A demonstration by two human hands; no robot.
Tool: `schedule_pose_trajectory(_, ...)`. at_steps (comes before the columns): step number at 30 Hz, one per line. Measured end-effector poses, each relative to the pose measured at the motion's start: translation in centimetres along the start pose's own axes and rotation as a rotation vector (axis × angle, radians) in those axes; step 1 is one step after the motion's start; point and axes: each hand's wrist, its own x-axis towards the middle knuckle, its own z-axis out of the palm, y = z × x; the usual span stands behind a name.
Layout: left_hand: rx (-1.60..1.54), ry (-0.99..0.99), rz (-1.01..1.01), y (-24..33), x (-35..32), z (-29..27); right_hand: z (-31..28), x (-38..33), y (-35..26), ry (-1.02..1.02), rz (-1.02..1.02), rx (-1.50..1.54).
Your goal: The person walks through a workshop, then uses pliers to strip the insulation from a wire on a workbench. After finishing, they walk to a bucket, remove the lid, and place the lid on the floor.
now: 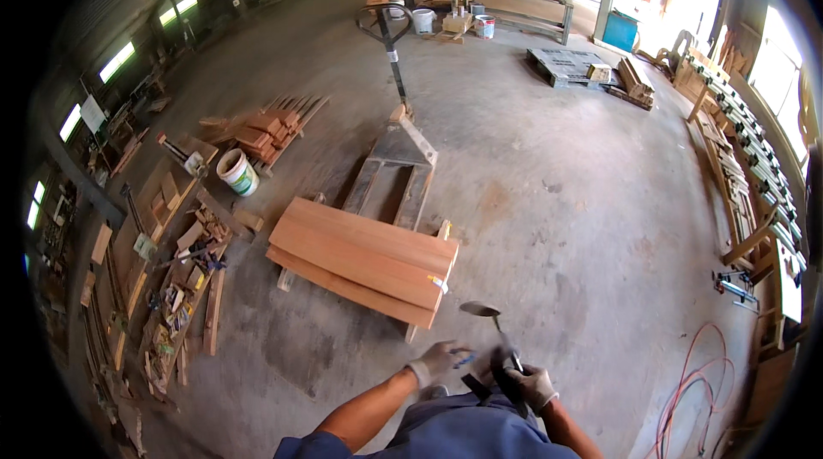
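Buckets first: a white bucket (pixel 237 172) stands on the floor by scrap wood (contents unreadable from here). Down low, the gloved right hand (pixel 531 384) grips a metal trowel-like tool (pixel 490 322), fingers wrapped round its handle, blade raised toward the plank stack (pixel 364 260). The left hand (pixel 437 360) hovers beside, fingers loosely curled.

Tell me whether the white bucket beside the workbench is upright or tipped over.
Upright. The white bucket stands on its base on the concrete floor, its round open mouth facing up. Whether it holds anything, I cannot tell.
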Motion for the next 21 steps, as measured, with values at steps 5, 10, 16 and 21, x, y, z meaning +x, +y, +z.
schedule_pose_trajectory(5,-0.135,-0.235,0.337,10.6,9.6,3.0,-3.3,7.4,-12.4,-0.302,-0.183,-0.228)
schedule_pose_trajectory(10,0.132,-0.097,0.356,15.4,19.8,1.9,-9.2,18.4,-20.6,-0.51,-0.115,-0.934)
schedule_pose_trajectory(16,-0.066,0.049,0.461,24.0,28.0,-0.2,-15.5,26.8,-33.1,-0.686,-0.188,-0.579)
schedule_pose_trajectory(21,0.533,0.495,0.626,22.1,39.5,-5.5,-18.2,41.3,-30.4,-0.568,-0.168,0.701)
